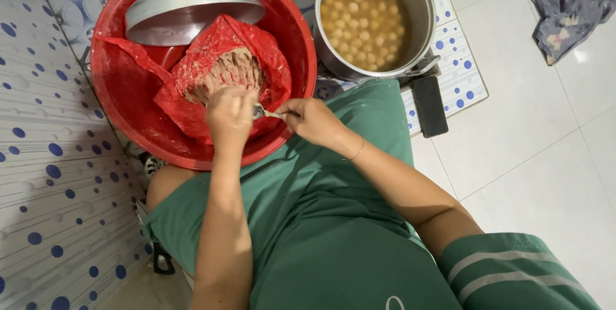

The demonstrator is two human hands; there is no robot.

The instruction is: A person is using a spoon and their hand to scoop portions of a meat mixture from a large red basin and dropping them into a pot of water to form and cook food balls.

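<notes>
Over the near rim of the wide round red plastic basin [122,85], both forearms reach forward from the lap, elbows bent and wrists close together. The left hand [230,114] is curled into a loose fist, knuckles up, with its fingers closed around a lump of the brownish ground paste [228,71] that fills the crumpled red plastic bag [269,60] lying inside the basin. The right hand [312,119] comes in from the side, wrist slightly cocked and fingers pinched tightly on the handle of a small metal spoon [264,113], whose bowl touches the left hand's fingers. A thin bangle circles the right wrist. Behind the bag, a shiny round steel plate [192,8] leans in the basin. Just beside the basin stands a steel pot [420,2] holding pale balls floating in liquid.
</notes>
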